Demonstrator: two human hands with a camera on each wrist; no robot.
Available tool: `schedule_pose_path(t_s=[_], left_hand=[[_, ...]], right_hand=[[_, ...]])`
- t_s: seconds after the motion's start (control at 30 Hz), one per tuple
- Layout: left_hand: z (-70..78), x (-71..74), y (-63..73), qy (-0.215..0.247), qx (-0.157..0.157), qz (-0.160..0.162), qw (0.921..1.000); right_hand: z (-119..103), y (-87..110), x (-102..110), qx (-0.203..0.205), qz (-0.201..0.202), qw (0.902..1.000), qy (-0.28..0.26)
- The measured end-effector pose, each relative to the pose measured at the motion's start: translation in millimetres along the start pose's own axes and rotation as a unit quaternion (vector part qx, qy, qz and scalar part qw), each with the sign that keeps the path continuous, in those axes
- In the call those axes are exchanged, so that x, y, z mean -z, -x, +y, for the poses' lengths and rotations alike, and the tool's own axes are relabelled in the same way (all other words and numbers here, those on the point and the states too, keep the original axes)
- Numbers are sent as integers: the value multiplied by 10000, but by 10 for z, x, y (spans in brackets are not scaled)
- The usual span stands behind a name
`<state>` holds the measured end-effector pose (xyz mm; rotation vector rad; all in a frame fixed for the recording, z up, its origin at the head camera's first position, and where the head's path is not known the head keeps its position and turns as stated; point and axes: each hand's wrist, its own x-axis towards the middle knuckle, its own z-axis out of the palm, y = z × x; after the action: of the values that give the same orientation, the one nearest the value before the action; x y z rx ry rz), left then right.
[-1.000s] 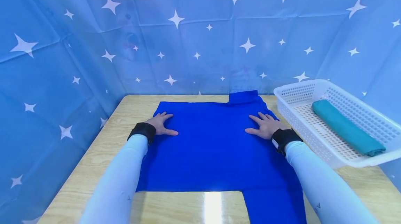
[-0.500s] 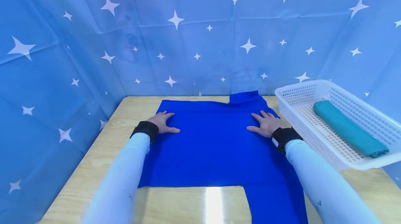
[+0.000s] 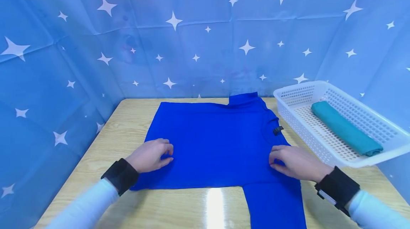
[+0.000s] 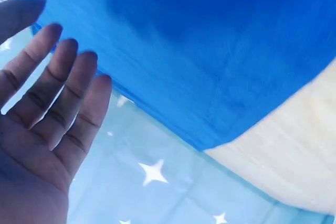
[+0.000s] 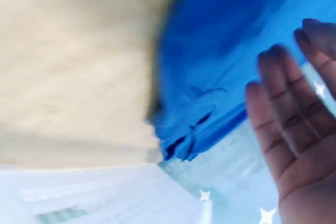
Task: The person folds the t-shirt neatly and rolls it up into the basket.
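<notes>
A blue shirt [image 3: 211, 143] lies flat on the table with its collar end to the right. One sleeve [image 3: 275, 204] stretches towards the near edge, and a short piece of cloth sticks out at the far side. A dark tag [image 3: 278, 130] shows near the collar. Over the shirt's left part hovers my left hand [image 3: 152, 155], its fingers loosely bent; the left wrist view shows the palm [image 4: 31, 145] holding nothing. My right hand [image 3: 293, 161] hangs above the shirt near the collar end and lower sleeve, fingers relaxed and gripping nothing.
A white perforated basket [image 3: 304, 134] stands at the right of the table, with a rolled teal cloth [image 3: 346, 127] in it. Bare wood table [image 3: 105, 143] shows left of the shirt. A blue star-patterned curtain [image 3: 192, 37] surrounds the back and sides.
Both hands have come up off the shirt and moved back towards me, the left leftward and the right slightly rightward. Their spread fingers are now loosely bent. The tag has come into sight.
</notes>
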<state>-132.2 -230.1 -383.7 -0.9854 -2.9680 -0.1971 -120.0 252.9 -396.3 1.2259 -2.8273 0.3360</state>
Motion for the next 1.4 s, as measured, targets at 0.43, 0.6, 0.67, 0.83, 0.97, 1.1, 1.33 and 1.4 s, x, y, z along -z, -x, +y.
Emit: schedule_pose_path(t_s=[0.43,0.6,0.67,0.83,0.97,1.1,1.33,1.4], left_hand=[[247,12,526,315,486,-1378,9888],[340,-58,593,-179,602,-1250,9902],[362,-89,603,-512,544,-1013,9921],[341,-145,632,-1215,281,-506,9909],[290,-124,655,-1210,250,-418,9915],[210,-84,672,-1012,324,-288,9939],[44,-17,778,-389,285,-148,9987],[7,9,810,-153,280,-196,9993]], right_hand=[[19,605,-18,-232,-956,9943,-414],[-34,721,-135,204,-229,9992,263],[-39,739,-173,440,119,9975,532],[-49,740,-213,686,233,9908,1146],[-27,724,-250,901,363,9854,1396],[10,736,-277,895,791,9867,1104],[-5,736,-211,434,846,9951,277],[-27,728,-178,253,719,9971,70]])
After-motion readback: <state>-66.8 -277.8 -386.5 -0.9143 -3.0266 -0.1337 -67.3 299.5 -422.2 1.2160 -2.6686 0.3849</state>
